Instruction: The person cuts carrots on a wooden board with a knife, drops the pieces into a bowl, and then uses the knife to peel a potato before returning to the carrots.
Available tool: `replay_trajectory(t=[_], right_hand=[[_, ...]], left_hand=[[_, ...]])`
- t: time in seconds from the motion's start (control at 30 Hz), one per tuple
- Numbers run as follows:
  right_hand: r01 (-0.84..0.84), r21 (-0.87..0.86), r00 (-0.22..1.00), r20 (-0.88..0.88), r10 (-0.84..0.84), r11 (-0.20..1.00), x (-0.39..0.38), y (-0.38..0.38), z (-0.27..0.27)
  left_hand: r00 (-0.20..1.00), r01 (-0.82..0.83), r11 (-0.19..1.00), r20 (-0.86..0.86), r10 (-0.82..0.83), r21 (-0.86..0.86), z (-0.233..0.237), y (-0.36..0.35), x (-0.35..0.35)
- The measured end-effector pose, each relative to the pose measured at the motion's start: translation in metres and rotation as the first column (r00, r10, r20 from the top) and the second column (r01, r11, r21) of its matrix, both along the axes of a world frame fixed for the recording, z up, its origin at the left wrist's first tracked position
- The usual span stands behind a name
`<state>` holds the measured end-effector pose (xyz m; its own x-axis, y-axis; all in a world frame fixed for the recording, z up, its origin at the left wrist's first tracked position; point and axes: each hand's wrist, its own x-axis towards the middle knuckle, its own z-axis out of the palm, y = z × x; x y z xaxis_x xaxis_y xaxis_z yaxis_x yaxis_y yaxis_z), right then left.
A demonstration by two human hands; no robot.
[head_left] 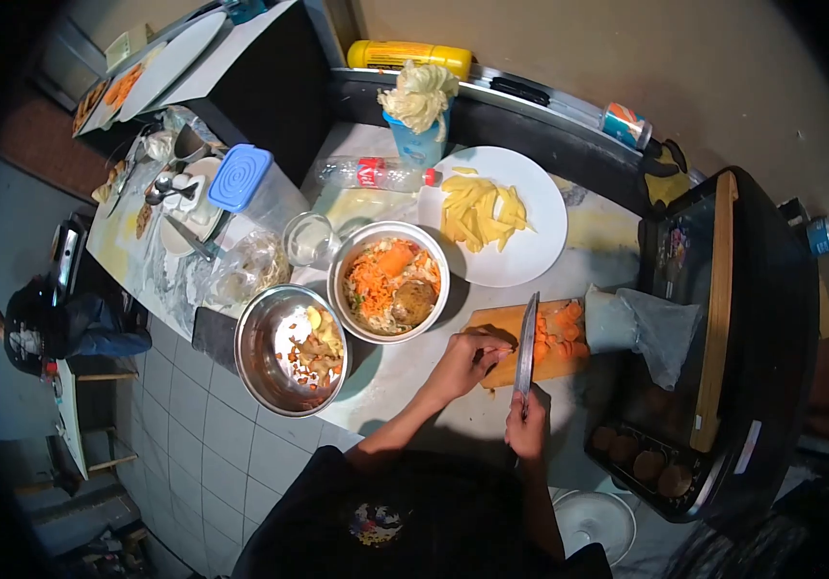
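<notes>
Kitchen tabletop (597,236), seen via my remote feed: R hand (527,425), grip pressed shut round the knife (527,343) handle, blade on edge over carrot slices (559,330) on the wooden chopping board (496,318). L hand (467,359) is curled on the board; can't tell what its grip pins. I judge carrot stiff, light, prob. rolls, so pin it flat side down.

I'm looking down into a kitchen: a steel bowl (334,286) of grated vegetables is sitting on the tabletop (397,374), potato strips (482,212) are lying on a far plate (533,246), carrot slices (559,333) on a cutting board (499,321).
</notes>
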<state>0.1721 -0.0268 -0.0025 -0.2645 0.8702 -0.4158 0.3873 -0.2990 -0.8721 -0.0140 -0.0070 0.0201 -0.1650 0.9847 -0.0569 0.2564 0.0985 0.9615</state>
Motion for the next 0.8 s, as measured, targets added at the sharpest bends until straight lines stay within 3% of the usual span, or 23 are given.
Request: replay_trajectory(t=[0.07, 0.13, 0.2, 0.27, 0.3, 0.33, 0.4, 0.47, 0.53, 0.8], right_hand=[[0.025, -0.002, 1.0, -0.012, -0.025, 1.0, 0.002, -0.001, -0.001], [0.015, 0.001, 1.0, -0.023, -0.015, 1.0, 0.003, 0.0, -0.001], [0.035, 0.004, 0.999, -0.004, -0.035, 0.999, 0.005, -0.002, -0.011], [0.055, 0.129, 0.998, 0.007, -0.057, 0.99, 0.008, -0.007, -0.03], [0.072, 0.025, 0.997, 0.001, -0.072, 0.997, 0.005, -0.003, -0.014], [0.092, 0.026, 0.996, 0.009, -0.092, 0.995, 0.008, -0.005, -0.021], [0.037, 0.134, 0.999, 0.028, -0.041, 0.99, 0.012, -0.007, -0.04], [0.062, 0.123, 0.998, -0.007, -0.061, 0.99, 0.009, -0.006, -0.035], [0.055, 0.32, 0.998, -0.043, -0.044, 0.946, 0.007, -0.006, -0.038], [0.06, 0.346, 0.997, -0.061, -0.041, 0.936, 0.007, -0.008, -0.04]], left_hand=[[1.0, 0.015, 1.0, 0.018, -0.015, 0.002, -0.004, 0.007, 0.005], [0.992, 0.048, 0.994, -0.125, -0.035, 0.101, -0.006, 0.015, 0.006], [0.989, 0.078, 0.992, -0.136, -0.065, 0.098, -0.005, 0.02, 0.004], [0.982, 0.118, 0.984, -0.162, -0.095, 0.135, -0.008, 0.024, 0.002], [0.983, 0.107, 0.985, -0.165, -0.084, 0.138, -0.005, 0.026, 0.002], [0.979, 0.102, 0.987, -0.189, -0.078, 0.123, -0.002, 0.027, 0.002], [0.954, 0.168, 0.957, -0.285, -0.097, 0.238, -0.016, 0.032, -0.005], [0.956, 0.187, 0.958, -0.265, -0.127, 0.216, -0.01, 0.035, -0.008], [0.968, 0.14, 0.972, -0.233, -0.095, 0.187, -0.008, 0.036, -0.01], [0.975, 0.088, 0.987, -0.214, -0.058, 0.137, -0.009, 0.037, -0.017]])
